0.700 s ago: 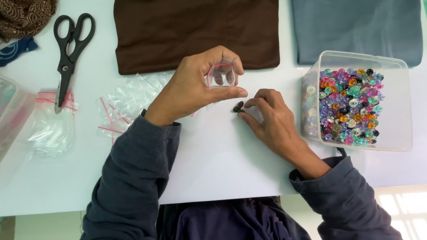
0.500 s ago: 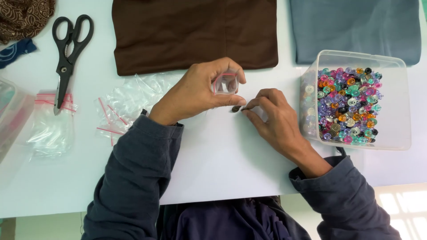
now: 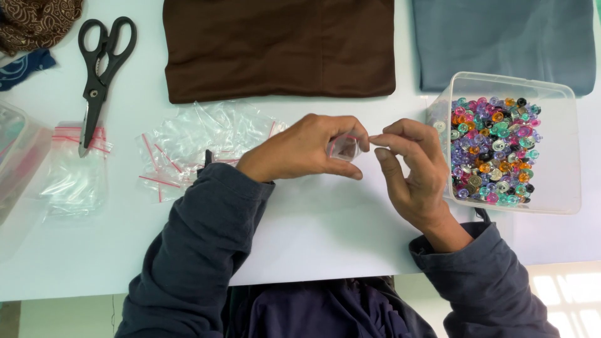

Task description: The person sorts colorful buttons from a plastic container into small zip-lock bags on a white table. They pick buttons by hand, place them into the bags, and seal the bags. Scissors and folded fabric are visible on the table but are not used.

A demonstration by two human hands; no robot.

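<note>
The left hand is curled around a small clear zip bag, its fingers and thumb closed on it and holding it just above the white table; the right hand sits right beside it, thumb and forefinger pinched together at the bag's mouth — whether a bead is between them cannot be told; as a judgement, the work looks partly done at most, one bag being handled while many wait; just left of the hands lies a loose heap of empty clear bags with red seal strips, and farther left another clear bag lies flat with a red strip along its top; to the right stands a clear plastic tub, square and lidless, heaped with coloured beads — purple, pink, orange, teal; beyond, black scissors, a brown folded cloth and a grey-blue cloth lie along the far edge; no readable label shows on anything.
</note>
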